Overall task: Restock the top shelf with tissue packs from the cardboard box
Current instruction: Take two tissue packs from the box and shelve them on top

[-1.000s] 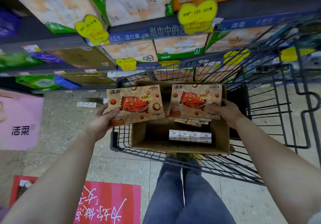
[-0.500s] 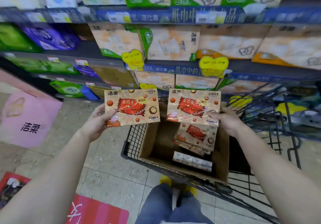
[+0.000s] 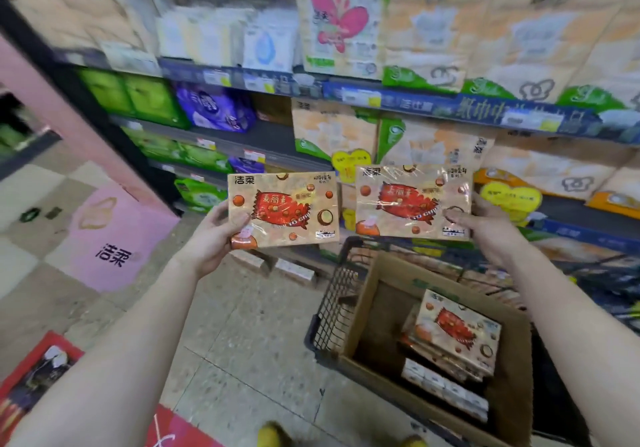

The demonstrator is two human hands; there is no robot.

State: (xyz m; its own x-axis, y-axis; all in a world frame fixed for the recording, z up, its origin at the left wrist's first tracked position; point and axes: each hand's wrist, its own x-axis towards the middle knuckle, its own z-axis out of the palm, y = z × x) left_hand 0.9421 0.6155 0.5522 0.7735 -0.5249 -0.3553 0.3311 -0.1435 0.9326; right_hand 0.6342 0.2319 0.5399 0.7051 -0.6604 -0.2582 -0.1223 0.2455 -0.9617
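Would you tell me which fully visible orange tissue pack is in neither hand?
The orange tissue pack lying topmost in the brown cardboard box; the left hand and right hand each grip another.

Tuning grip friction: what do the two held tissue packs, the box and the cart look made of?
The left pack and right pack: glossy plastic film wrap, judging by the glare and wrinkles. The cardboard box: matte brown board with no sheen. The cart: dark wire grid, probably coated metal.

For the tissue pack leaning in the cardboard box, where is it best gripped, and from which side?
Probably its upper edge, pinched from above: the pack leans tilted with that edge highest and free; the cardboard box walls close off its sides.
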